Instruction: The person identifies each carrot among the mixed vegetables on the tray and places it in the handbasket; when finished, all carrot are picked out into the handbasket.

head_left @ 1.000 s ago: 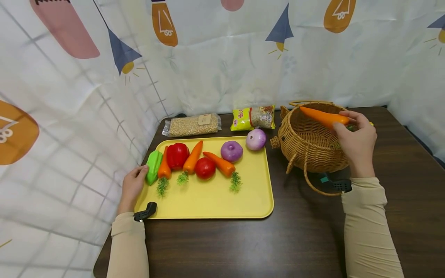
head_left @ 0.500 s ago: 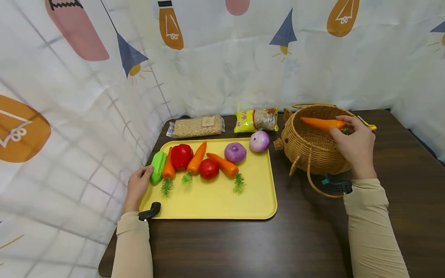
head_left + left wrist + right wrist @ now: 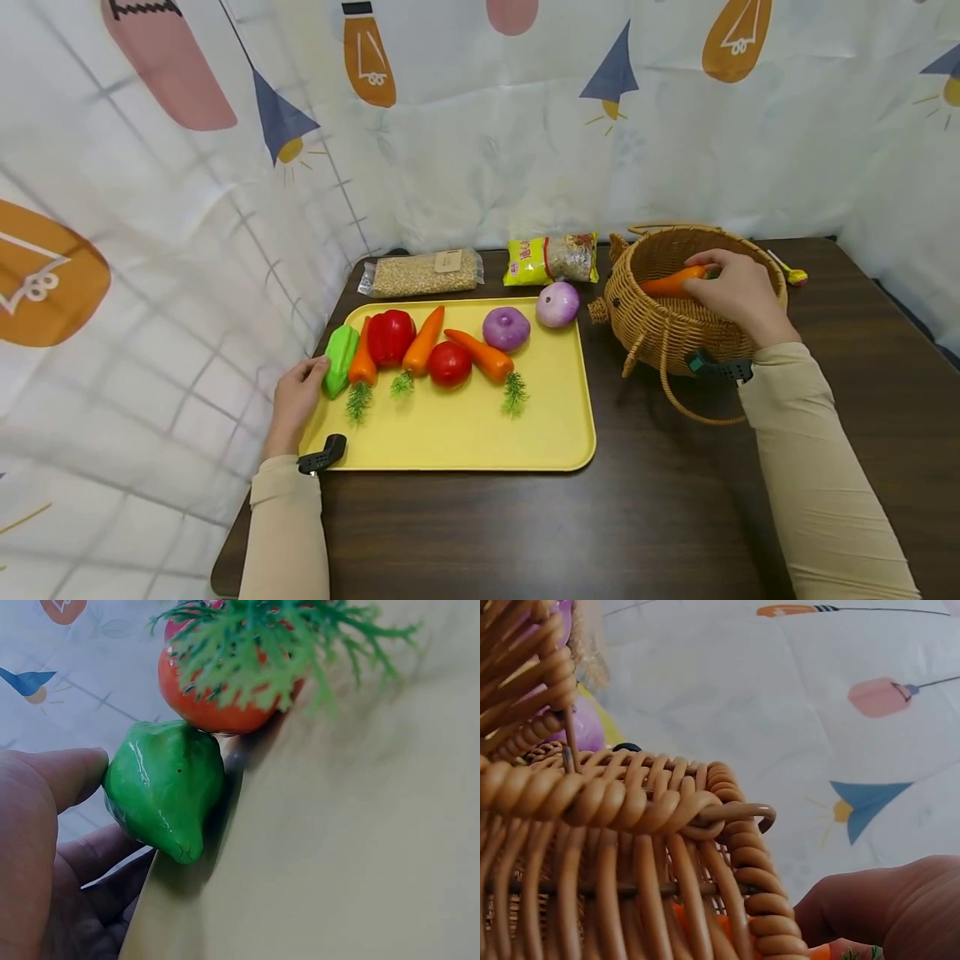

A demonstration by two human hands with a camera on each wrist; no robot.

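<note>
My right hand (image 3: pixel 738 292) holds an orange toy carrot (image 3: pixel 667 284) inside a pig-shaped wicker basket (image 3: pixel 682 342). In the right wrist view the basket's weave (image 3: pixel 641 892) hides most of the carrot, and only part of the right hand (image 3: pixel 892 907) shows. At the tray's left edge, my left hand (image 3: pixel 296 400) pinches a ribbed green toy vegetable (image 3: pixel 341 360). The left wrist view has the thumb against the side of the green vegetable (image 3: pixel 165 787) and the fingers partly hidden beneath. Beneath it lies the yellow tray (image 3: pixel 465 437).
On the tray are several carrots (image 3: pixel 424 342), a red bell pepper (image 3: pixel 392 337), a tomato (image 3: pixel 450 364) and purple onions (image 3: pixel 506 328). Behind it lie a grain bag (image 3: pixel 427 273) and a yellow packet (image 3: pixel 551 259). A small yellow-headed item (image 3: pixel 795 275) lies right of the basket, whose rope handle (image 3: pixel 697 417) droops forward.
My right hand has lowered the carrot from above the basket's mouth into it, moving slightly left. The small yellow-headed item has come into fuller view. My left hand keeps its place at the green vegetable.
</note>
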